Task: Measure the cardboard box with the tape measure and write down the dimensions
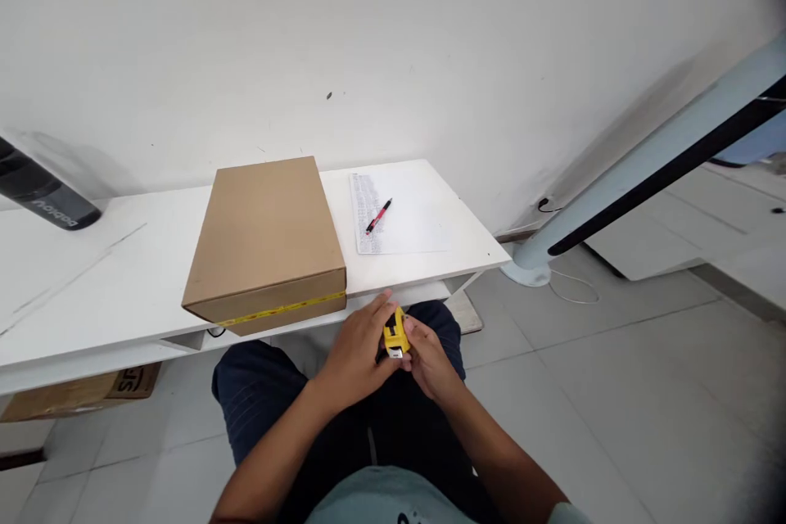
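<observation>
A closed brown cardboard box [265, 237] lies on the white table [92, 295]. A yellow tape strip [279, 311] runs along the box's near side. Over my lap I hold a small yellow tape measure [395, 337] between both hands. My left hand [359, 348] wraps round it from the left, fingers closed. My right hand [430, 356] grips it from the right, fingers closed. Both hands sit just below the table's front edge, near the box's right corner.
A sheet of paper [399, 217] with a red pen [379, 215] lies right of the box. A dark object [42, 196] rests at the table's far left. Another cardboard box [79, 393] lies under the table. A fan's pole and base [534, 266] stand right, cable on the tiled floor.
</observation>
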A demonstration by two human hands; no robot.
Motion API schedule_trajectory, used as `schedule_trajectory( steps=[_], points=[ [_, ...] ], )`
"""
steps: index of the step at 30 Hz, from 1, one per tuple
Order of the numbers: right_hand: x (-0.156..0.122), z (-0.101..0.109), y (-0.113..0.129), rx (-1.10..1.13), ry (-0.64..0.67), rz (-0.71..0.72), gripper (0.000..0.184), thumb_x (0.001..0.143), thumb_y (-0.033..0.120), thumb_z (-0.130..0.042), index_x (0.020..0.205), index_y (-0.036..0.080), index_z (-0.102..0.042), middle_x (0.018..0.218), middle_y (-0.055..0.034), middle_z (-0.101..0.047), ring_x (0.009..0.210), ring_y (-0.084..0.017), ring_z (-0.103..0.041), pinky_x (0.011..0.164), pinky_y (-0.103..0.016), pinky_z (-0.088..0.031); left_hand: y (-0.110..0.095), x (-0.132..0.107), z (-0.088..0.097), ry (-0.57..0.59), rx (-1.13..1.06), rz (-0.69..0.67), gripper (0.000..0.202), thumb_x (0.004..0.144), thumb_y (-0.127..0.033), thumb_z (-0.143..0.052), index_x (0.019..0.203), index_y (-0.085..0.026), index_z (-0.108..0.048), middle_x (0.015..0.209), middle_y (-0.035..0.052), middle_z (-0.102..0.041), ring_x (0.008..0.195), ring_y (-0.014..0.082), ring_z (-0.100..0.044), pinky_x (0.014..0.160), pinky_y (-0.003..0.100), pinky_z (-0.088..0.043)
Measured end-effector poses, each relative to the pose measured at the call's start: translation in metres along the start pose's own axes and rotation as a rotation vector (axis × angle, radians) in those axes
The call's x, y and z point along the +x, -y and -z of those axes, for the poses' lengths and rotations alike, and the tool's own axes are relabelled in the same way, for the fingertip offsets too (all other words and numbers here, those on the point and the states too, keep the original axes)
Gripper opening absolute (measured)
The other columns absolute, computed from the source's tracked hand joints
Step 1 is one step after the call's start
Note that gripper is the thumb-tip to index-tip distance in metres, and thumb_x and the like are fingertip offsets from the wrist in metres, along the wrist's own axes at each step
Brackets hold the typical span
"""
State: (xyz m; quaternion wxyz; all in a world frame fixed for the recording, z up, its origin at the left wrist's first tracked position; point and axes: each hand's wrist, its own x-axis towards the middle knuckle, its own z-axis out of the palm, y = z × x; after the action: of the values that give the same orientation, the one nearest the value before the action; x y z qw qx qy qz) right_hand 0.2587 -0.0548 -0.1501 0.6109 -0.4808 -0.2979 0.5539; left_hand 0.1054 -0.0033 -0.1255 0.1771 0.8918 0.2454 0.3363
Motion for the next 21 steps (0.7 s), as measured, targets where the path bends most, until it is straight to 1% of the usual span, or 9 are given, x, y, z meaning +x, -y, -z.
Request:
schedule_trajectory(
  steps=[3, 6, 8, 10, 12, 14, 16, 19, 21],
  points=[
    [0.016, 0.024, 0.023, -0.239, 0.201, 0.061, 0.068, 0.079, 0.089, -0.061, 0.077, 0.022, -0.073, 0.055, -0.0003, -0.057, 0.046, -0.015, -0.049, 0.043, -0.029, -0.046, -0.002, 0.020, 0.007, 0.082, -0.254, 0.058, 0.073, 0.094, -0.043, -0.073, 0.157, -0.029, -0.039, 0.155, 0.0143, -0.058, 0.143, 0.0277, -0.058, 0.117, 0.048, -0.051],
    [0.063, 0.045, 0.062, -0.408, 0.252, 0.172, 0.078, 0.083, 0.092, -0.048, 0.084, 0.021, -0.079, 0.066, -0.0059, -0.069, 0.058, -0.021, -0.061, 0.059, -0.038, -0.056, -0.010, 0.038, 0.013, 0.109, -0.420, 0.082, 0.069, 0.089, -0.049, -0.077, 0.150, -0.031, -0.050, 0.147, 0.0117, -0.063, 0.136, 0.0286, -0.062, 0.116, 0.048, -0.051],
    [0.110, 0.050, 0.091, -0.656, 0.136, 0.331, 0.073, 0.098, 0.078, -0.037, 0.106, 0.020, -0.080, 0.076, -0.0076, -0.073, 0.062, -0.021, -0.063, 0.065, -0.038, -0.055, -0.015, 0.046, 0.010, 0.167, -0.497, 0.095, 0.069, 0.086, -0.051, -0.077, 0.147, -0.030, -0.053, 0.137, 0.0106, -0.068, 0.124, 0.0286, -0.068, 0.109, 0.046, -0.055],
    [0.161, 0.047, 0.114, -1.205, 0.023, 0.461, 0.058, 0.107, 0.053, -0.038, 0.144, 0.017, -0.064, 0.099, -0.0132, -0.078, 0.083, -0.026, -0.071, 0.079, -0.039, -0.055, -0.017, 0.052, 0.000, 0.228, -0.469, 0.096, 0.070, 0.085, -0.053, -0.076, 0.146, -0.028, -0.055, 0.128, 0.0097, -0.072, 0.114, 0.0281, -0.070, 0.104, 0.045, -0.057],
    [0.205, 0.040, 0.129, -1.684, 0.123, 0.413, 0.057, 0.108, 0.034, -0.037, 0.161, 0.015, -0.043, 0.121, -0.0205, -0.076, 0.097, -0.030, -0.073, 0.082, -0.039, -0.054, -0.016, 0.057, -0.014, 0.264, -0.341, 0.041, 0.073, 0.083, -0.056, -0.076, 0.146, -0.026, -0.056, 0.127, 0.0106, -0.073, 0.114, 0.0296, -0.070, 0.109, 0.048, -0.053],
    [0.233, 0.034, 0.135, -1.798, 0.223, 0.387, 0.055, 0.107, 0.027, -0.039, 0.160, 0.018, -0.046, 0.128, -0.0200, -0.076, 0.105, -0.031, -0.073, 0.084, -0.038, -0.053, -0.011, 0.064, -0.025, 0.293, -0.188, -0.055, 0.076, 0.083, -0.061, -0.075, 0.146, -0.022, -0.055, 0.130, 0.0129, -0.072, 0.121, 0.0320, -0.068, 0.121, 0.055, -0.044],
    [0.245, 0.030, 0.135, -1.788, 0.296, 0.402, 0.048, 0.108, 0.028, -0.037, 0.151, 0.023, -0.059, 0.131, -0.0146, -0.076, 0.112, -0.029, -0.072, 0.087, -0.035, -0.052, -0.003, 0.073, -0.031, 0.323, -0.078, -0.112, 0.077, 0.089, -0.064, -0.068, 0.150, -0.020, -0.051, 0.136, 0.0148, -0.070, 0.128, 0.0325, -0.065, 0.128, 0.059, -0.033],
    [0.245, 0.030, 0.131, -1.808, 0.351, 0.430, 0.046, 0.110, 0.031, -0.032, 0.136, 0.025, -0.069, 0.134, -0.0099, -0.076, 0.118, -0.027, -0.070, 0.088, -0.034, -0.051, 0.016, 0.086, -0.027, 0.336, 0.013, -0.074, 0.072, 0.097, -0.063, -0.058, 0.154, -0.020, -0.044, 0.144, 0.0159, -0.065, 0.135, 0.0317, -0.061, 0.132, 0.061, -0.024],
    [0.241, 0.032, 0.129, -1.833, 0.372, 0.439, 0.046, 0.109, 0.027, -0.033, 0.139, 0.024, -0.067, 0.137, -0.0106, -0.074, 0.117, -0.027, -0.070, 0.085, -0.034, -0.050, 0.030, 0.090, -0.020, 0.313, 0.042, -0.010, 0.069, 0.099, -0.061, -0.056, 0.153, -0.019, -0.044, 0.146, 0.0168, -0.063, 0.137, 0.0325, -0.060, 0.132, 0.064, -0.020]
  ],
)
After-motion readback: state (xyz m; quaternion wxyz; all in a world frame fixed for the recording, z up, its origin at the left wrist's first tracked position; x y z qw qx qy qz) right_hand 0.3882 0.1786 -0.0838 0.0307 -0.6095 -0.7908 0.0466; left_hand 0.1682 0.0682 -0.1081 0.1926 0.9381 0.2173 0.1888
